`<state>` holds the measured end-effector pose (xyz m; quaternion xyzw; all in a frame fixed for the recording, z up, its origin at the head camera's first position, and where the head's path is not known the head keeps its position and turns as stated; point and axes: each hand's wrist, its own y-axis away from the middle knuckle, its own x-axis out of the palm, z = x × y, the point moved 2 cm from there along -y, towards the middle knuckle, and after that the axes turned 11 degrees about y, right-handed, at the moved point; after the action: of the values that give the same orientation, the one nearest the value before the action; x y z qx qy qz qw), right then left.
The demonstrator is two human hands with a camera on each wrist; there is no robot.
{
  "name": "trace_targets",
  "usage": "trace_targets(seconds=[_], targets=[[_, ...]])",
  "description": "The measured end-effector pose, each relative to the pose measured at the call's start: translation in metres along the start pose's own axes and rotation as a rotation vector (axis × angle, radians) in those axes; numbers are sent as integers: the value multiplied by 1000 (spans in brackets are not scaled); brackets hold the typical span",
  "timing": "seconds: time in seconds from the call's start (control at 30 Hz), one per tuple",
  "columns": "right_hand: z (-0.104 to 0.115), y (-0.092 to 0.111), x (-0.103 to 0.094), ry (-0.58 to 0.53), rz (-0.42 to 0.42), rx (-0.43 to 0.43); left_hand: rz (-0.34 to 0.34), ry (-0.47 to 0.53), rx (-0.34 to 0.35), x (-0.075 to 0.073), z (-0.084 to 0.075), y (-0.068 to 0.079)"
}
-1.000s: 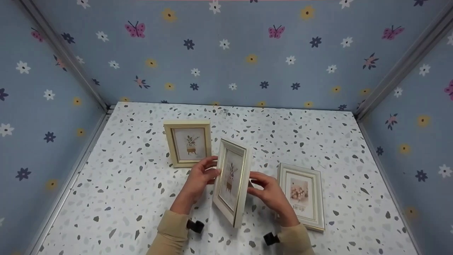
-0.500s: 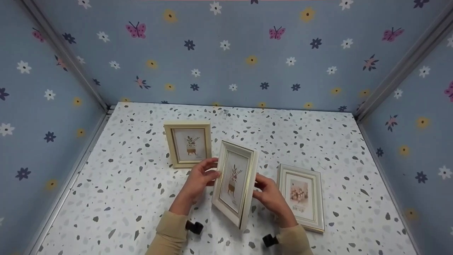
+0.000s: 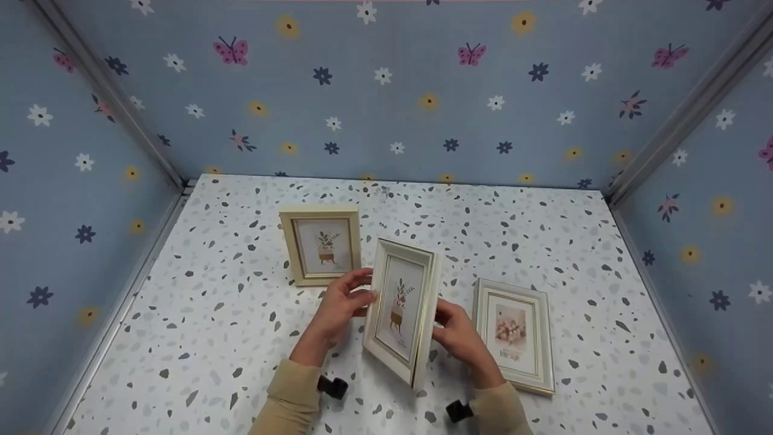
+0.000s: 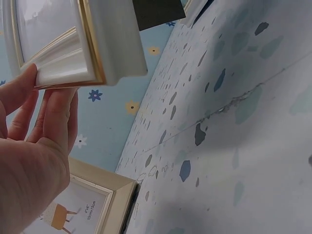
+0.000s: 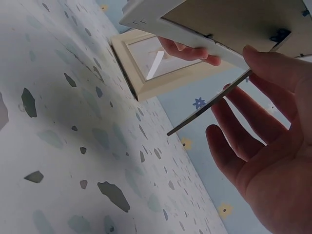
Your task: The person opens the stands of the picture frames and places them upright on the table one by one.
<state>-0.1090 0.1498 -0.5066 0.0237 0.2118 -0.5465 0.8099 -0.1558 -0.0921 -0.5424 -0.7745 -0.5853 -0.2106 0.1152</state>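
A white picture frame (image 3: pixel 401 308) with gold trim and a potted-plant print is held upright and angled above the table. My left hand (image 3: pixel 338 308) pinches its left edge between thumb and fingers. Behind the frame, my right hand (image 3: pixel 464 335) holds the fold-out stand (image 5: pixel 207 106), which sticks out from the brown back panel (image 5: pixel 234 22) in the right wrist view. The thumb lies on one side of that stand and fingers on the other. A cream picture frame (image 3: pixel 291 244) with a similar print stands upright, just behind my left hand.
Right of my right hand, another white picture frame (image 3: pixel 542 338) with a pinkish flower print lies on the speckled white table (image 3: pixel 229 344). Blue flowered panels (image 3: pixel 386 90) enclose the back and both sides. A black wrist mount (image 3: pixel 333 386) projects from the left cuff.
The held picture frame has turned so its front faces the head camera more. Its right edge and my right hand have shifted slightly right. My left hand keeps its grip.
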Motion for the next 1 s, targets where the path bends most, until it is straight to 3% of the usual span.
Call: trace_targets(seconds=[0.37, 0.67, 1.0], targets=[[-5, 0, 0, 3, -8, -7, -29, -8, -15, -1, 1, 1], [-34, 1, 0, -53, -66, 2, -82, -16, -22, -2, 0, 2], [-30, 4, -11, -98, -149, 30, -121, 2, -26, -3, 1, 3]])
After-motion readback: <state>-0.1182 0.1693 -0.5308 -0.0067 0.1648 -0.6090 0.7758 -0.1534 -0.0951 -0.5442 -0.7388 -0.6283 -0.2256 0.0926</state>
